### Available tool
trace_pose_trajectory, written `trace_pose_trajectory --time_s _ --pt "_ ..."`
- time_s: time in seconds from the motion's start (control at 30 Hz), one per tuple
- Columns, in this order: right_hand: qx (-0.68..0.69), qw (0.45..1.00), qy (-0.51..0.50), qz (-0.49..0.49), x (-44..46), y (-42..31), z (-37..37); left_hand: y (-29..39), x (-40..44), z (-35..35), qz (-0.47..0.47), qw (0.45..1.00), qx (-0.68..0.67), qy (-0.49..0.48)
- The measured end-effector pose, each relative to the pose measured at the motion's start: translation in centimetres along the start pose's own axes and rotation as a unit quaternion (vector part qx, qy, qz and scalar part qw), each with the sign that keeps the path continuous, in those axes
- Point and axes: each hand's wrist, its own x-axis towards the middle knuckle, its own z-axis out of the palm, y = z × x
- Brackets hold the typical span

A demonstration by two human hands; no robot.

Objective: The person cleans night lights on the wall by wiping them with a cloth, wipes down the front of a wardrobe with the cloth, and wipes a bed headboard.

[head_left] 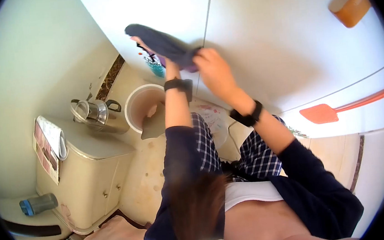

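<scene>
A long, dark grey cloth item (pixel 162 42) with a purple part underneath stretches across the upper middle in front of a white panel. I cannot tell exactly what garment or cloth it is. My left hand (pixel 170 66) is raised under it and supports it; some fingers show along the cloth's far left edge, while the rest are covered. At the cloth's near right end, my right hand (pixel 214 70) is closed in a pinch on its edge. Dark bands sit on both wrists.
Below my hands stands a white bucket (pixel 130 108). On the left, a cream cabinet (pixel 87 175) bears a metal pot (pixel 92 112) and folded paper (pixel 52 137). A blue-capped bottle (pixel 39 204) lies lower left. An orange spatula-like tool (pixel 321 113) is at right, an orange holder (pixel 351 11) above.
</scene>
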Motion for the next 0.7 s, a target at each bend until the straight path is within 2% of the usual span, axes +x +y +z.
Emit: trace_pose_trajectory --time_s 0.07,0.17,0.33,0.43,0.53,0.63,0.67,0.7 --pt "0.021 0.999 -0.031 0.039 0.0 0.2 2.1 0.3 -0.5 -1.3 0.046 0.993 0.106 0.012" --pt "0.021 0.992 -0.043 0.119 -2.7 1.1 2.7 1.9 -3.2 -1.1 0.123 0.980 0.151 -0.031" --pt "0.006 0.977 -0.039 0.209 -8.6 0.8 -2.6 5.1 -9.3 3.3 0.317 0.900 0.271 -0.125" --pt "-0.050 0.960 0.043 0.273 -10.9 1.2 -6.5 7.2 -13.5 7.2 0.446 0.833 0.284 -0.162" --pt "-0.039 0.937 0.148 0.313 -13.0 1.3 -9.9 8.7 -17.8 10.2 0.547 0.769 0.281 -0.174" --pt "0.015 0.908 0.138 0.396 -16.0 1.9 -11.5 9.4 -22.4 10.9 0.616 0.718 0.256 -0.196" --pt "-0.009 0.899 0.125 0.419 -17.3 2.3 -11.2 9.3 -23.8 10.6 0.638 0.700 0.249 -0.203" --pt "-0.001 0.886 0.112 0.449 -18.6 2.7 -11.0 9.5 -25.1 9.8 0.651 0.684 0.200 -0.262"
